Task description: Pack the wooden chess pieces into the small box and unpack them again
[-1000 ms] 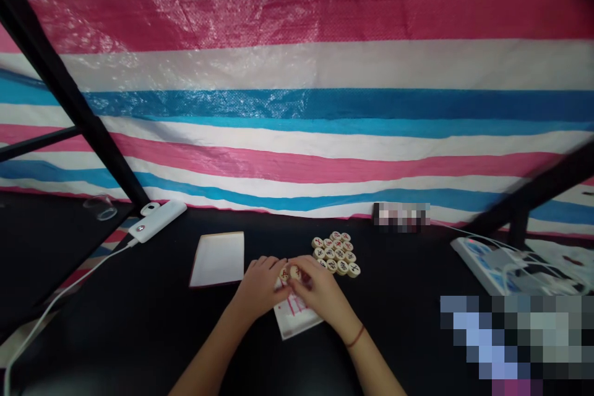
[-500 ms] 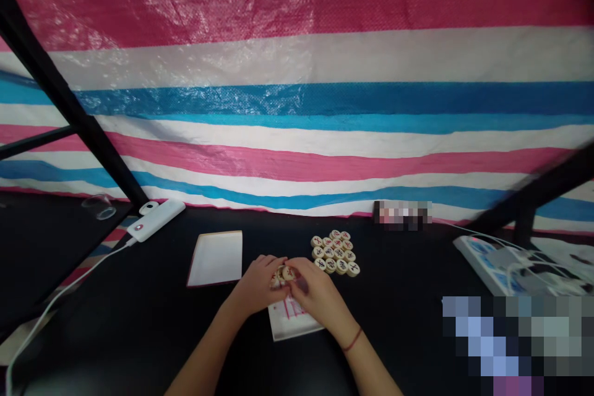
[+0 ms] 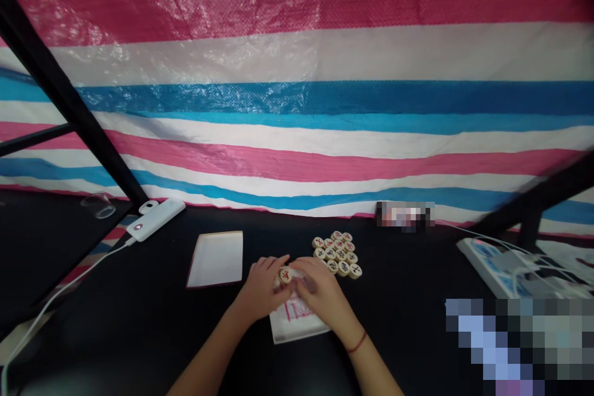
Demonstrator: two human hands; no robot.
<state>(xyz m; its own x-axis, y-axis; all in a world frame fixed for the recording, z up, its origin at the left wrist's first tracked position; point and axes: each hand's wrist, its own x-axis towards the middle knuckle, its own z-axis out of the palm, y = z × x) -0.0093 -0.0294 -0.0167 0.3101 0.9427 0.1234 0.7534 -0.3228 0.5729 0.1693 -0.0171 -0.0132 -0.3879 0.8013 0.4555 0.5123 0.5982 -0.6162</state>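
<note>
Near the middle of the black table, my left hand point(image 3: 262, 288) curls around a few round, cream Chinese chess pieces point(image 3: 285, 275); the top one bears a red character. Close beside them is my right hand point(image 3: 322, 291), its thumb and forefinger curved and apart, with no piece visible between them. Both hands are over a shallow white box point(image 3: 283, 334), which holds a sheet with pink lines point(image 3: 297, 309). The far part of the box is hidden under my hands. To the right, several chess pieces point(image 3: 341, 253) with red or black characters sit in close rows.
A white box lid point(image 3: 216, 260) lies inside up at left. Behind it are a white power bank point(image 3: 155, 221) with a cable and a clear cup point(image 3: 98, 205). A power strip point(image 3: 492, 269) with cables stands at right. Black frame bars point(image 3: 88, 130) and striped sheeting point(image 3: 297, 99) border the table.
The red-marked piece between my hands has shifted slightly left and down, closer to my left hand. My right fingers have come away from it. The rows of pieces look the same.
</note>
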